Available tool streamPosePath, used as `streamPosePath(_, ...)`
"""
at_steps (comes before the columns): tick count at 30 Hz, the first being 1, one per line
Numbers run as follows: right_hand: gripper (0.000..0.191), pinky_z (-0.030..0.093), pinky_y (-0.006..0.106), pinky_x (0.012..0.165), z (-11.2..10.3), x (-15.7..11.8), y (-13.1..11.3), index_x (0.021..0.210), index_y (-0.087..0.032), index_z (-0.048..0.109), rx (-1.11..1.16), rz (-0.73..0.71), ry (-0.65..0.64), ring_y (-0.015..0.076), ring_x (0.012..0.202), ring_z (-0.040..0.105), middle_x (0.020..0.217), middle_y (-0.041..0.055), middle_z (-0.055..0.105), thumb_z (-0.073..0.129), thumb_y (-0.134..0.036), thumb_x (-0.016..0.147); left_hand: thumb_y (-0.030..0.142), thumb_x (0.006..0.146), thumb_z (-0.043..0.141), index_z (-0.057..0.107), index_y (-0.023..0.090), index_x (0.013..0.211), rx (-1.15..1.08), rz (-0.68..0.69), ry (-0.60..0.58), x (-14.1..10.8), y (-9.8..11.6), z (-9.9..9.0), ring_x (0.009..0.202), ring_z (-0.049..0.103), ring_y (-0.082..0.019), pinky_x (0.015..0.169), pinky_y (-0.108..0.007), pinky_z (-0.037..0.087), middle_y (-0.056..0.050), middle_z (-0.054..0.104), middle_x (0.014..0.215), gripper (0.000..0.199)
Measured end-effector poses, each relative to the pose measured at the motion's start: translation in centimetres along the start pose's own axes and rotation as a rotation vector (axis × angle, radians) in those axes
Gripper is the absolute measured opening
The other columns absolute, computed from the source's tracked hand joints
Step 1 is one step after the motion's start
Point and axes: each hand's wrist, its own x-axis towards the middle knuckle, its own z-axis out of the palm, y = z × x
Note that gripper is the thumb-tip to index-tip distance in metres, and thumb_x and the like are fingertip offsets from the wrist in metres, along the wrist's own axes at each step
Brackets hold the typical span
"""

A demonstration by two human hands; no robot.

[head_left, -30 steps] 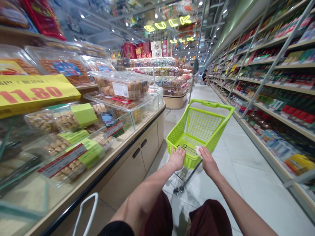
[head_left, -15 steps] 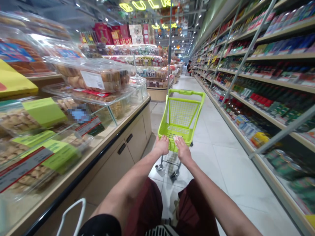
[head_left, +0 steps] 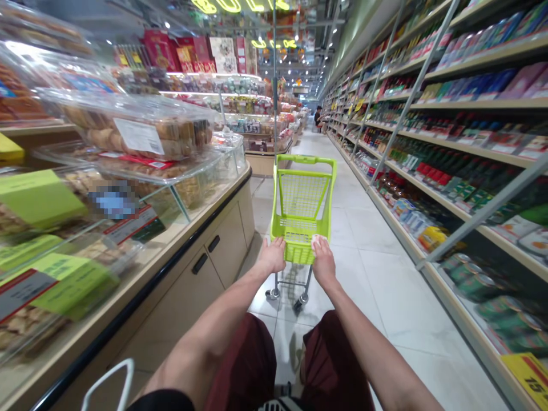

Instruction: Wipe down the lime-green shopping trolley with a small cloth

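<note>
A lime-green shopping cart (head_left: 300,253) with a mesh basket stands on its wheels directly ahead of my knees. My left hand (head_left: 273,256) is closed over the left corner of the cart's near rim. At the right corner of the same rim, my right hand (head_left: 324,264) presses a crumpled white tissue (head_left: 315,238) under its fingers. Whether it is paper or cloth is too small to tell. No goods show inside the basket.
To the left runs a glass-edged display counter (head_left: 180,208) piled with clear boxes of baked goods (head_left: 141,134). Tall shelves (head_left: 454,137) of packaged goods line the right side. Pale floor tiles (head_left: 342,228) stretch between them. A person (head_left: 319,119) is far down the aisle.
My right hand has slid the tissue rightward along the rim to the right corner. My left hand stays at the left corner. The view has turned slightly right.
</note>
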Motion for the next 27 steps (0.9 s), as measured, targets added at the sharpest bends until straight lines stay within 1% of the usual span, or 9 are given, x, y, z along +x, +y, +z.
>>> streamPosePath(3,0.041,0.03,0.041,0.101,2.1,0.0,-3.1,0.116,-0.013,0.054,0.08,-0.078,-0.021,0.0203,0.129,0.027,0.133,0.0126,0.043,0.033,-0.007,0.082,0.025,0.066,0.051,0.027,0.012,0.134,0.013,0.029,-0.007,-0.4,0.0,0.0,0.132,0.02,-0.024,0.106,-0.055,0.008,-0.013,0.022,0.144,0.073)
streamPosePath(6,0.04,0.032,0.041,0.1,2.7,0.1,-4.1,0.115,-0.016,0.055,0.096,-0.13,-0.038,0.0202,0.128,0.03,0.133,0.0096,0.044,0.033,-0.009,0.083,0.026,0.067,0.05,0.025,0.013,0.134,0.017,0.047,-0.003,-0.9,-0.5,0.3,0.133,0.017,-0.024,0.106,-0.055,0.008,-0.011,0.021,0.145,0.073)
streamPosePath(8,0.041,0.032,0.041,0.1,2.0,0.2,-3.0,0.115,-0.016,0.056,0.063,-0.124,-0.032,0.0213,0.127,0.032,0.132,0.0097,0.046,0.035,-0.007,0.08,0.026,0.068,0.05,0.023,0.012,0.135,0.013,0.03,0.007,-1.1,-0.8,0.5,0.133,0.015,-0.024,0.106,-0.054,0.008,-0.011,0.018,0.146,0.073)
streamPosePath(12,0.045,0.033,0.041,0.099,0.0,0.7,1.3,0.113,-0.008,0.057,-0.042,-0.003,0.045,0.0254,0.123,0.036,0.128,0.0162,0.048,0.036,-0.002,0.074,0.025,0.068,0.048,0.02,0.011,0.136,-0.016,-0.016,0.004,-1.1,-0.8,0.7,0.134,0.012,-0.024,0.106,-0.055,0.009,-0.011,0.015,0.146,0.074)
streamPosePath(15,0.046,0.035,0.043,0.097,0.1,1.3,2.6,0.113,-0.01,0.057,-0.065,0.018,0.101,0.0251,0.122,0.038,0.127,0.0158,0.049,0.033,-0.003,0.074,0.026,0.068,0.048,0.021,0.011,0.136,-0.038,-0.022,-0.008,-1.1,-0.5,0.8,0.134,0.011,-0.024,0.106,-0.056,0.009,-0.011,0.015,0.146,0.074)
streamPosePath(17,0.044,0.035,0.042,0.098,1.1,1.5,1.5,0.111,-0.011,0.058,-0.045,-0.029,0.099,0.0232,0.12,0.04,0.125,0.0144,0.051,0.032,-0.004,0.076,0.025,0.068,0.049,0.02,0.01,0.136,-0.043,-0.013,-0.005,-1.2,-0.3,1.0,0.134,0.01,-0.024,0.106,-0.055,0.01,-0.011,0.014,0.147,0.076)
streamPosePath(23,0.042,0.036,0.038,0.099,4.0,1.0,-4.3,0.106,-0.015,0.062,0.052,-0.192,0.023,0.0202,0.122,0.039,0.124,0.0107,0.052,0.033,-0.005,0.078,0.027,0.067,0.049,0.019,0.011,0.136,-0.065,0.037,0.053,-1.9,-0.7,1.9,0.135,0.01,-0.022,0.106,-0.054,0.009,-0.011,0.012,0.147,0.077)
streamPosePath(25,0.042,0.036,0.038,0.099,4.2,0.7,-4.1,0.107,-0.014,0.061,0.067,-0.212,0.024,0.0205,0.122,0.038,0.125,0.0111,0.051,0.033,-0.006,0.078,0.027,0.067,0.048,0.019,0.011,0.136,-0.069,0.021,0.069,-2.1,-1.0,2.1,0.134,0.01,-0.022,0.107,-0.054,0.009,-0.011,0.014,0.147,0.077)
streamPosePath(27,0.043,0.037,0.039,0.099,3.8,0.6,-2.5,0.107,-0.015,0.061,0.071,-0.215,0.046,0.0209,0.121,0.039,0.125,0.0111,0.051,0.034,-0.005,0.075,0.025,0.068,0.046,0.019,0.01,0.136,-0.065,-0.009,0.068,-2.2,-1.2,2.0,0.134,0.01,-0.023,0.106,-0.054,0.008,-0.012,0.014,0.147,0.076)
